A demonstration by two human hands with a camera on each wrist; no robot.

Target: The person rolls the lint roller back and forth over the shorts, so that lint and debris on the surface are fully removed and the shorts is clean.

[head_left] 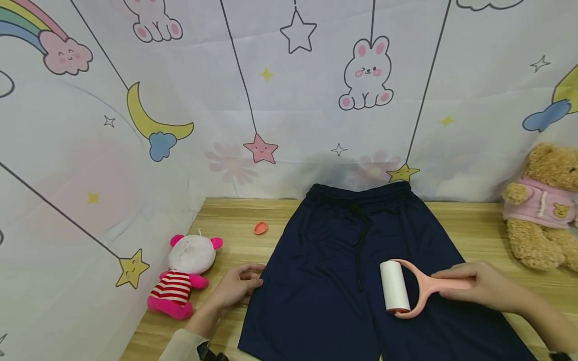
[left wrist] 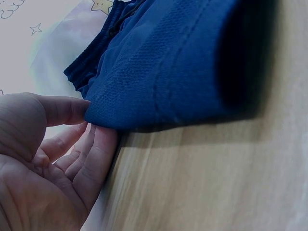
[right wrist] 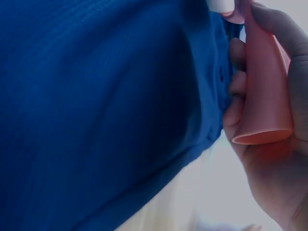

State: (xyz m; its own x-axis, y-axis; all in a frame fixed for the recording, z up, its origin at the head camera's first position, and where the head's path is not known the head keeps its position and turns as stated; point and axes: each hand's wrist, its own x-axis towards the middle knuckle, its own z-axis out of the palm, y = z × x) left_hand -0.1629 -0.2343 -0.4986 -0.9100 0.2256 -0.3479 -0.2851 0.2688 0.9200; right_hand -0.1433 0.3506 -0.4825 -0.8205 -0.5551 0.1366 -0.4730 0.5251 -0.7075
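Observation:
Navy shorts (head_left: 325, 281) lie spread on the wooden table, waistband towards the wall and a black drawstring down the front. At their left side edge, my left hand (head_left: 238, 287) pinches the fabric between thumb and fingers, as the left wrist view also shows. My right hand (head_left: 489, 288) grips the pink handle of a lint roller (head_left: 395, 288). Its white roll lies over the right leg of the shorts in the head view. In the right wrist view the handle's hollow end (right wrist: 264, 96) shows inside the curled fingers; most of the roll is cut off there.
A small orange-pink oval piece (head_left: 260, 228) lies left of the waistband. A plush toy with a striped shirt (head_left: 180, 276) leans at the table's left edge. A teddy bear (head_left: 542, 210) sits at the right. Behind hangs a printed cloth (head_left: 307, 100).

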